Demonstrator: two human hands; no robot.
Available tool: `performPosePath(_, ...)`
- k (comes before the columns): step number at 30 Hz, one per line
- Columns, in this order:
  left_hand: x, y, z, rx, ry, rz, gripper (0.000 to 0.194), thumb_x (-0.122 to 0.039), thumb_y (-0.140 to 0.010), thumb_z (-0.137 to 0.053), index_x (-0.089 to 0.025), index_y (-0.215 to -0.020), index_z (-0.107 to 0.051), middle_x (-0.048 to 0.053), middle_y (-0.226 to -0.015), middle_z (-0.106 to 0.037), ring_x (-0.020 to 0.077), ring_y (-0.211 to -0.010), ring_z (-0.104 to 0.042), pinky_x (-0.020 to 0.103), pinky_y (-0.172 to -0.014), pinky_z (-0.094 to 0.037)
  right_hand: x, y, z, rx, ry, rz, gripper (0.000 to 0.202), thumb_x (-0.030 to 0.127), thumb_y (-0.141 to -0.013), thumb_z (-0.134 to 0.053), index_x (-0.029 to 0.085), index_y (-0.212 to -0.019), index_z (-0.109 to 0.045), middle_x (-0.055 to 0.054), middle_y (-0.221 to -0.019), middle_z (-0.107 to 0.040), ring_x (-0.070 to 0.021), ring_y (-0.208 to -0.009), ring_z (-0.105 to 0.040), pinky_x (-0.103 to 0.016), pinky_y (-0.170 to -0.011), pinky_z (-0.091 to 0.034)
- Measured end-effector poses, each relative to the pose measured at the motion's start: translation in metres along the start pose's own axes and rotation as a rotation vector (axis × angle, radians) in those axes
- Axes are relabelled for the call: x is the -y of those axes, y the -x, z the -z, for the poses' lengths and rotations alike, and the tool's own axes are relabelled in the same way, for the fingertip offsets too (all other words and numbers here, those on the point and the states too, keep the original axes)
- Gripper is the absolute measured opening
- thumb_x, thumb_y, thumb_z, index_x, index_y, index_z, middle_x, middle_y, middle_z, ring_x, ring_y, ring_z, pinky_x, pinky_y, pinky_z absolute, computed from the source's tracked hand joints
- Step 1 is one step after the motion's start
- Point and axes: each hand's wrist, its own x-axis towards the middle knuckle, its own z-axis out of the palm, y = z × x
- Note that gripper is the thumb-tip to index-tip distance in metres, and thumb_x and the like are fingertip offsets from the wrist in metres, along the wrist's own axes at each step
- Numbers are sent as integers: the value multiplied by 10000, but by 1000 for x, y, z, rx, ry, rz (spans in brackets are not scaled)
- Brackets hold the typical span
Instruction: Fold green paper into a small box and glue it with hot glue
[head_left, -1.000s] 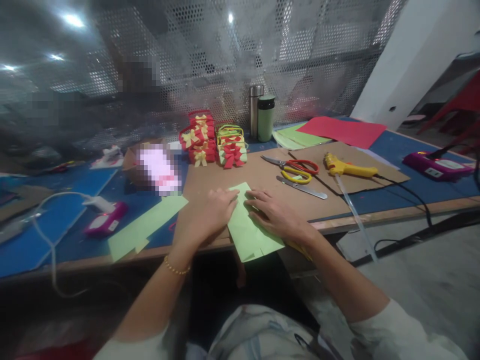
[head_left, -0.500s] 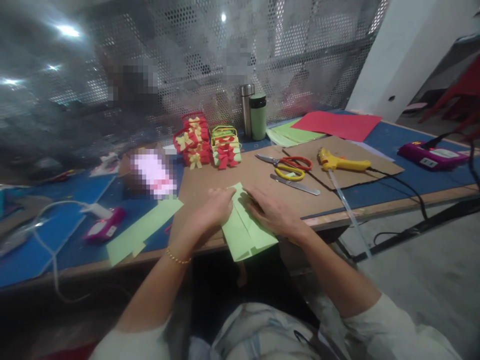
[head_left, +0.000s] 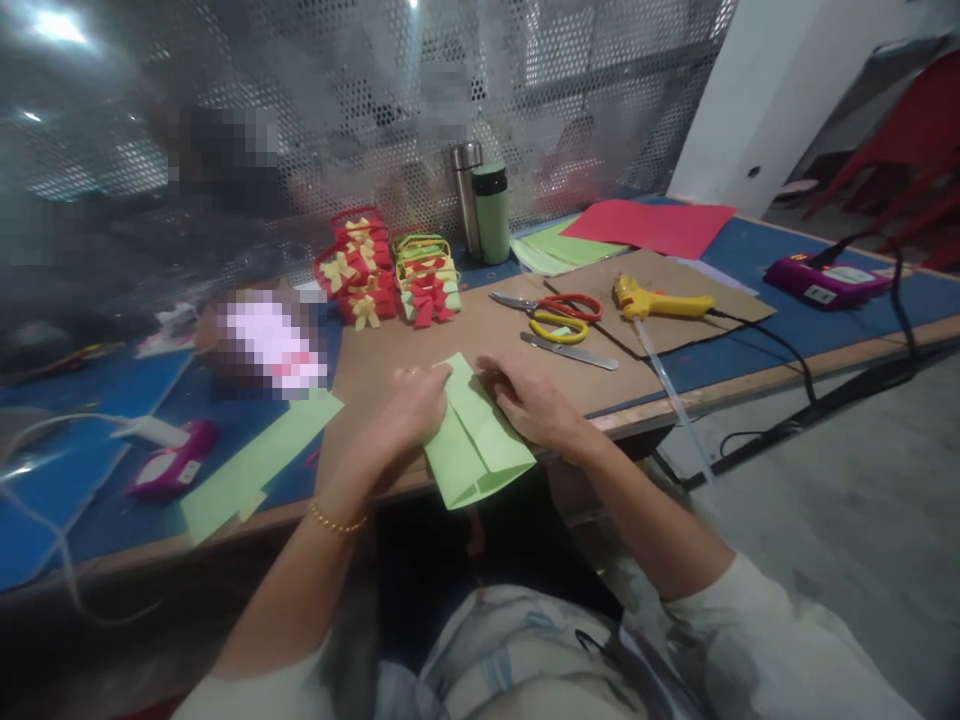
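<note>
One folded light-green paper [head_left: 456,450] runs lengthwise from the body between the left hand [head_left: 414,408], fingers pinching its edge, and the right hand [head_left: 538,402], fingers loosely bent beside it.

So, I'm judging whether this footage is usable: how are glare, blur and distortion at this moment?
Head view: a bright white light glares at upper left; head view: the pale green folded paper looks reasonably clear, while the perforated grey metal panel blurs towards the left; head view: the off-white pillar leans, perhaps from wide-angle distortion.
</note>
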Motion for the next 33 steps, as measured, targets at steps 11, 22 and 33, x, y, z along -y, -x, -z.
performPosePath(11,0,0,-2,-16,-3,-16,342,-121,-935,-391,-232,-1175,-607,116,-1093,-735,295,-995,-649,452,-913,-461,6,0,3,27,5,20,454,74,-896,-431,190,-1295,-614,-108,-1205,-718,-223,-1075,-673,-417,-977,-545)
performPosePath(22,4,-3,7,48,71,-9,303,-174,-970,-414,-228,-1106,-678,106,-1039,-725,294,-986,-656,467,-943,-447,16,-2,3,146,185,144,335,-3,-842,-548,200,-958,-789,-89,-997,-696,-245,-999,-608,-417,-898,-503)
performPosePath(33,6,-22,2,-32,-7,-108,301,-123,-947,-469,-237,-1089,-709,96,-1286,-682,292,-1139,-592,445,-952,-406,15,-1,1,158,175,135,284,34,-892,-565,175,-996,-788,-94,-1004,-691,-247,-1003,-586,-405,-888,-479)
